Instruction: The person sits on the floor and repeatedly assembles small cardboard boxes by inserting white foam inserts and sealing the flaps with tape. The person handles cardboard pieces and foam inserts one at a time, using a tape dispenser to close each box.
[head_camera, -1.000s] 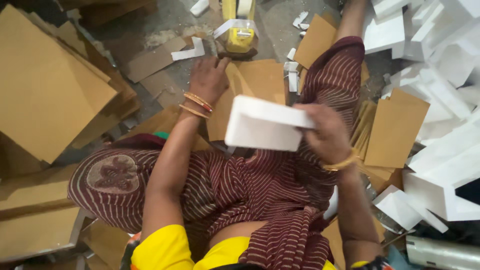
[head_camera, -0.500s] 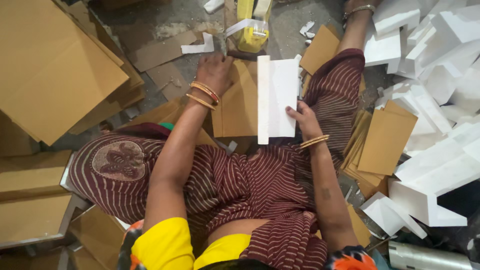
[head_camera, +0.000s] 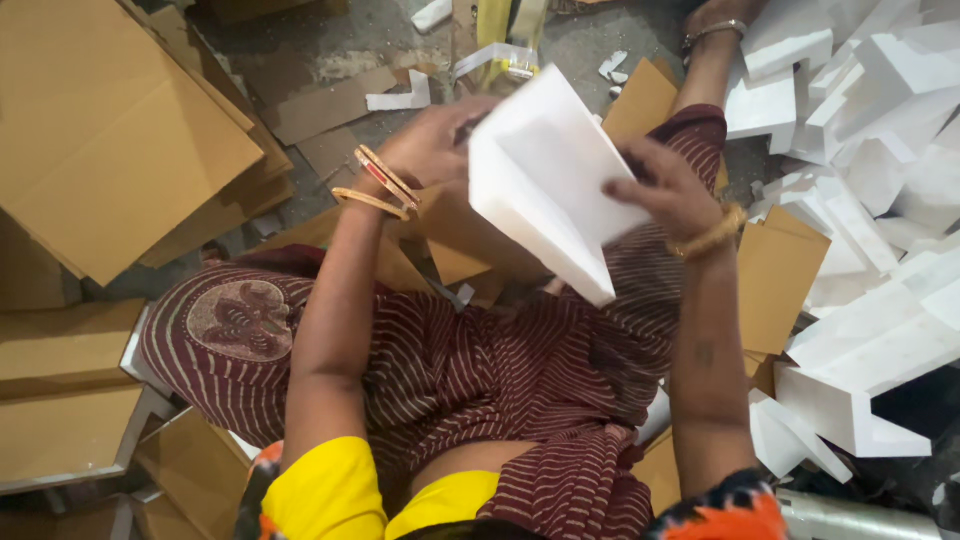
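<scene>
I sit on the floor in a maroon striped skirt (head_camera: 470, 370). Both hands hold a white foam block (head_camera: 545, 175), an L-shaped piece, raised above my lap. My right hand (head_camera: 665, 190), with a gold bangle, grips its right side with the fingers over the top face. My left hand (head_camera: 435, 140), wearing red and gold bangles, holds its far left edge from behind. A brown cardboard sheet (head_camera: 455, 240) lies on my lap under the block.
A heap of white foam pieces (head_camera: 870, 200) fills the right side. Brown cardboard sheets (head_camera: 110, 150) are stacked at the left, and smaller brown cards (head_camera: 775, 280) lie by my right knee. A yellow tape dispenser (head_camera: 500, 30) and scraps lie on the grey floor ahead.
The foam block stood upright in my right hand half a second ago; now it is tilted and nearer the camera. My left hand left the cardboard and took the block's far edge.
</scene>
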